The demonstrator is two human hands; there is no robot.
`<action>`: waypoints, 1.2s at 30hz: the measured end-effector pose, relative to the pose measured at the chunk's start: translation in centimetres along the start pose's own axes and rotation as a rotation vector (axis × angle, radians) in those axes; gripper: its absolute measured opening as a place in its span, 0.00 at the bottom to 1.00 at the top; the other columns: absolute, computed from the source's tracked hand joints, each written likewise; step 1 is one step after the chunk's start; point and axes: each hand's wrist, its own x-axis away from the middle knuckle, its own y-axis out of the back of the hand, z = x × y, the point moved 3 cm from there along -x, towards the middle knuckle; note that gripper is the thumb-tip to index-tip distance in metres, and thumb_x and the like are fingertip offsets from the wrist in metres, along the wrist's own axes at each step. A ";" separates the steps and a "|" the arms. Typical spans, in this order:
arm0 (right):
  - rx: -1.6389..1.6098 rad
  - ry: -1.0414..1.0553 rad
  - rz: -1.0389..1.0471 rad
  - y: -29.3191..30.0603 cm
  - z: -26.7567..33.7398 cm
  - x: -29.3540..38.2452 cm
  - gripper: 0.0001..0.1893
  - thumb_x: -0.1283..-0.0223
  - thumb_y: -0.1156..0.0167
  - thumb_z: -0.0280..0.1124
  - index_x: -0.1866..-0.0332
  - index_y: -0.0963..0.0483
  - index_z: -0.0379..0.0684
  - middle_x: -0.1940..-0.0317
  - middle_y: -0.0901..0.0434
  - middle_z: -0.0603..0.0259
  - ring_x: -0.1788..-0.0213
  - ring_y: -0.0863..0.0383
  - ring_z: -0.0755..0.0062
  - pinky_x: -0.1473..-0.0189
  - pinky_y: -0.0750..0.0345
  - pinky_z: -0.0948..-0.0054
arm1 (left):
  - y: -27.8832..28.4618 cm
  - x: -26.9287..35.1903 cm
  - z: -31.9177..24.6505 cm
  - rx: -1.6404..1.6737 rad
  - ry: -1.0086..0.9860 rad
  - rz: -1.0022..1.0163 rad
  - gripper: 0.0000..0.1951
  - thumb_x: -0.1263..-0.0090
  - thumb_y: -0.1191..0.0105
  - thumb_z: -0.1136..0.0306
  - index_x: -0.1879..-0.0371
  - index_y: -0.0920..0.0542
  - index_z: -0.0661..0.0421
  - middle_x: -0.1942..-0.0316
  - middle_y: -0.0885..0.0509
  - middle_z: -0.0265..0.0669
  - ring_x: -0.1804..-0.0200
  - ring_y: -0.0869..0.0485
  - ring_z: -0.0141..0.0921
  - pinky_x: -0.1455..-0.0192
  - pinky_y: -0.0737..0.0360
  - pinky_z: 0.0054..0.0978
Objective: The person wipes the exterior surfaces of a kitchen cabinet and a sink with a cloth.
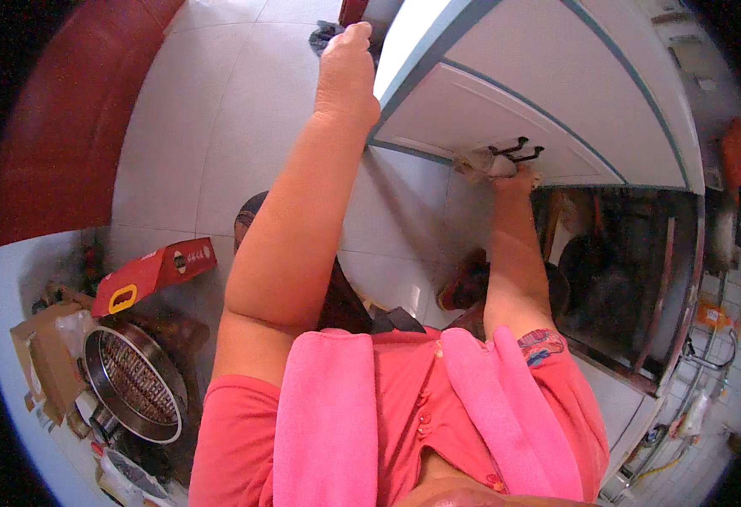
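Note:
My left hand [348,70] reaches far forward beside the blue-edged end of a white cabinet [522,70]. Its fingers are curled. A dark grey cloth [323,39] shows right behind the fingers, but whether they grip it is hidden. Lower on the cabinet front, my right hand [515,181] is closed around a crumpled pale cloth [501,167]. That cloth is at the lower part of a panelled door [434,114], just below two dark handles [517,151].
A red carton with a yellow handle [123,298], a round metal pan [177,405] and an open cardboard box [44,361] stand at the left. Dark red furniture [72,114] borders the tiled floor [218,114]. Below the door is a dark open compartment [617,279]. A pink towel [326,418] hangs over my chest.

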 end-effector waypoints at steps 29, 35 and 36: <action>0.126 -0.106 0.556 -13.4 4.3 22.6 0.30 0.44 0.44 0.34 0.34 0.36 0.37 0.40 0.27 0.50 0.38 0.27 0.49 0.33 0.33 0.53 | -2.1 3.1 5.7 -0.307 0.226 0.470 0.19 0.30 0.52 0.55 0.52 0.20 0.58 0.55 0.17 0.39 0.50 0.20 0.32 0.44 0.29 0.31; 0.117 -0.300 0.565 -15.4 2.2 23.5 0.31 0.45 0.43 0.35 0.34 0.36 0.38 0.40 0.26 0.49 0.39 0.26 0.49 0.34 0.32 0.52 | -5.0 4.9 9.0 -0.505 0.389 0.749 0.27 0.27 0.53 0.48 0.44 0.23 0.61 0.48 0.18 0.38 0.45 0.23 0.32 0.38 0.31 0.33; 0.100 -0.384 0.563 -15.4 1.8 23.4 0.31 0.45 0.43 0.35 0.34 0.36 0.38 0.41 0.26 0.49 0.40 0.25 0.49 0.34 0.31 0.52 | -4.8 4.9 10.1 -0.450 0.448 0.801 0.29 0.28 0.53 0.47 0.42 0.24 0.61 0.48 0.19 0.38 0.43 0.24 0.32 0.37 0.32 0.33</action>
